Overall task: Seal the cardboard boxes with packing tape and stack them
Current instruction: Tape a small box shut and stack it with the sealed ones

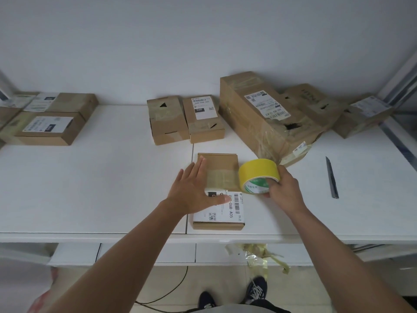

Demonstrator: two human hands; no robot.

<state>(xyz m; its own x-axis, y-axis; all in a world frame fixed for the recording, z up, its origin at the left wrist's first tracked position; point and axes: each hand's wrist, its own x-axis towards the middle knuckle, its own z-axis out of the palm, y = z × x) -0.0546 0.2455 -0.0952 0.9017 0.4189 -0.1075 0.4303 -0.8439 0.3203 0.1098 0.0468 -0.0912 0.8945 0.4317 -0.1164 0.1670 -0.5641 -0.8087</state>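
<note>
The left hand (193,192) lies flat, fingers straight and spread, on the left part of a small flat brown cardboard box with a white shipping label (218,190), which sits at the near edge of the white tabletop (112,177). Just right of that hand, the right hand (284,188) grips a yellow roll of packing tape (257,176), fingers hooked through its core, the roll touching the box's right edge. Beyond the left hand stand two small upright brown boxes (185,119); beyond the right hand a large torn brown carton (266,116) leans close to the roll, with more boxes (338,109) behind it. Far to the left of the left hand, flat labelled boxes (52,123) lie stacked. To the right of the right hand, well apart, a dark slim knife (331,177) lies on bare tabletop. A white wall (203,41) rises behind. Below the table edge, crumpled yellowish tape scraps (261,254) hang.
</note>
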